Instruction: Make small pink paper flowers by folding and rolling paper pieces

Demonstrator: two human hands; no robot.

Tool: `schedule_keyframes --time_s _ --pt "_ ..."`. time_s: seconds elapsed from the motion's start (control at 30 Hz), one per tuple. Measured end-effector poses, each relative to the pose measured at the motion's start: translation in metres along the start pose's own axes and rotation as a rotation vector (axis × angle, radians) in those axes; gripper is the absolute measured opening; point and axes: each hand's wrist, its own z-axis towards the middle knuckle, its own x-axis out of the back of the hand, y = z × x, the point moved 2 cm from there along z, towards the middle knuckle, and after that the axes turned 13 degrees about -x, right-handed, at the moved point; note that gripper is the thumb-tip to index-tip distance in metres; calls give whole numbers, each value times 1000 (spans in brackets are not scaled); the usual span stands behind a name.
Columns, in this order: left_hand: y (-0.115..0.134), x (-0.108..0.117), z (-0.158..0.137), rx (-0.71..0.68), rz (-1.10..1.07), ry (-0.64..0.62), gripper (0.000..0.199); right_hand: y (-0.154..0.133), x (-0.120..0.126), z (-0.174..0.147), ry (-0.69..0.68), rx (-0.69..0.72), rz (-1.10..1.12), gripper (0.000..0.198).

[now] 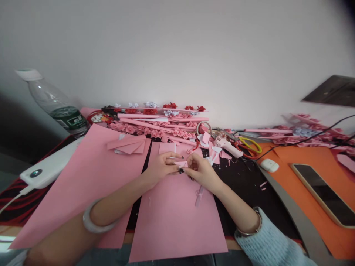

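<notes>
Between my two hands is a small folded piece of pink paper [181,163], pinched at both ends. My left hand [166,165] grips its left side with thumb and fingers. At the right side, the thumb and curled fingers of my right hand [200,170] close on the same piece. Both hands hover over a large pink sheet [177,218] lying on the dark mat. Partly under my right hand, a thin purplish stick [199,195] rests on that sheet. A stack of pink paper pieces [129,144] lies to the left on another pink sheet [83,177].
Folded paper flowers [149,129] and rolled pink sticks line the wall. A glue gun [229,147], yellow-handled scissors [251,146], tape roll [203,127] and paper scraps sit behind my right hand. A bottle [59,105] and power bank [50,164] stand left; earbud case [269,165] and phone [324,194] right.
</notes>
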Motion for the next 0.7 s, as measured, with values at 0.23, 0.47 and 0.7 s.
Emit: schedule_keyframes --time_s 0.23,0.47,0.7 --pt "2 -1 -1 16 1 -11 36 -1 1 -1 1 25 -138 23" --pt "5 -2 -2 29 2 -6 38 -1 0 -2 -27 27 -111 18" --pt "-2 -2 -1 -69 118 -47 35 -3 0 -3 21 47 -139 14"
